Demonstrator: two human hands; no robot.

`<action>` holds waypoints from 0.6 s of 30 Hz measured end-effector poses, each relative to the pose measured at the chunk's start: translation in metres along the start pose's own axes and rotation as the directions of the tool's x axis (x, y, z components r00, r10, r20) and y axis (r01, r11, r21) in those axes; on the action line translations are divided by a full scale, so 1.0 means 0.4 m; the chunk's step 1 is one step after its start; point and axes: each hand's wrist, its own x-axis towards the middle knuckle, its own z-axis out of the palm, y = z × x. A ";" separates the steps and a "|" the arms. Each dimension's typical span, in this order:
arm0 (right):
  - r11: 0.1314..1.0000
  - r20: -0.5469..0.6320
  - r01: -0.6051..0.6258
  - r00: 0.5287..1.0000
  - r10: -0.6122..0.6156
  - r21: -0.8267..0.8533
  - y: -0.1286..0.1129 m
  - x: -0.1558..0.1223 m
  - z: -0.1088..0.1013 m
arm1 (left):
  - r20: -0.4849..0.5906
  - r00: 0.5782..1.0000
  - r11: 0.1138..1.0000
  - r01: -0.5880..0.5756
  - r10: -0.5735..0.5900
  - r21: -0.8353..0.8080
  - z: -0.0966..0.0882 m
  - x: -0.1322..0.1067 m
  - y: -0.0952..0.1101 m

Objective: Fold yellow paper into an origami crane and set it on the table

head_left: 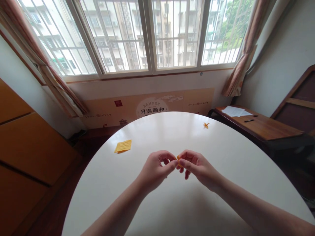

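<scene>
- Your left hand (155, 168) and right hand (198, 167) met fingertip to fingertip above the near middle of the round white table (172, 209).
- Both hands pinched one small orange paper piece (178, 158). Left thumb and forefinger closed on its left side, right thumb and forefinger on its right. The rest of your fingers were curled in.
- The paper piece was held clear of the tabletop, mostly hidden by your fingertips. Its fold could not be made out.
- Table edges: the curved rim ran round the far side and fell away on both sides. Your forearms crossed the near part of the table.
- Open room: bare tabletop lay all around the hands, to the front, left and right.
- A folded yellow sheet (123, 146) lay flat near the left rim, well apart from your left hand.
- A small orange paper crane (206, 125) stood near the far right rim, well apart from your right hand.
- Beyond the right rim stood a wooden side desk (270, 129), close to the table. It carried white papers (235, 111) and a dark pen (249, 120) just beside them.
- To the left, a wooden cabinet (24, 147) flanked the table with floor between.
- Behind the table, a printed cardboard panel (150, 106) leaned on the wall under the barred window (152, 32).
</scene>
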 end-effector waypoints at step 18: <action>0.905 0.212 -0.223 0.965 0.153 0.363 -0.006 -0.006 -0.004 | 0.196 0.968 0.833 0.237 -0.157 -0.499 0.016 0.016 -0.036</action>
